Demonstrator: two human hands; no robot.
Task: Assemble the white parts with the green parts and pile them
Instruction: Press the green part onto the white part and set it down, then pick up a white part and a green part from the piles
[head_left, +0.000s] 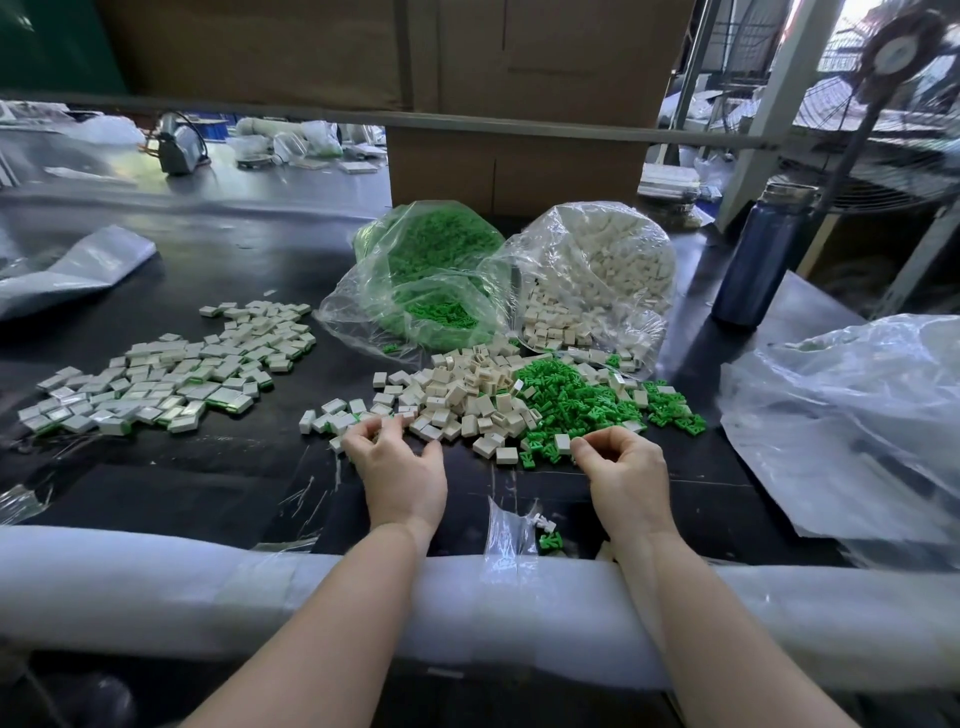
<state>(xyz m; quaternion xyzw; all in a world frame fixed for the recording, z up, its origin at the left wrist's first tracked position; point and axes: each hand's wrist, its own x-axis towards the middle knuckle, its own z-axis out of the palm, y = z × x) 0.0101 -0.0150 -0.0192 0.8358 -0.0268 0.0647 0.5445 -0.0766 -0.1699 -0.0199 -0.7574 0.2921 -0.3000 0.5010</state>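
Nearest, both hands curl at the loose heaps: the left hand (397, 457) fingers small white plastic blocks (457, 400), the right hand (621, 457) picks among green plastic clips (566, 400); whether either grips one, I cannot tell. Next comes pressing them together. The finished pile (171, 374) lies far left on the black desk (208, 483).

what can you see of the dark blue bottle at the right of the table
The dark blue bottle stands upright on the black table at its far right, behind the bags of parts. It is tall, cylindrical and glossy, looks like metal, and has a silvery ribbed cap screwed on, so it is closed. Its base sits beside a sheet of clear plastic. Neither hand is near it.
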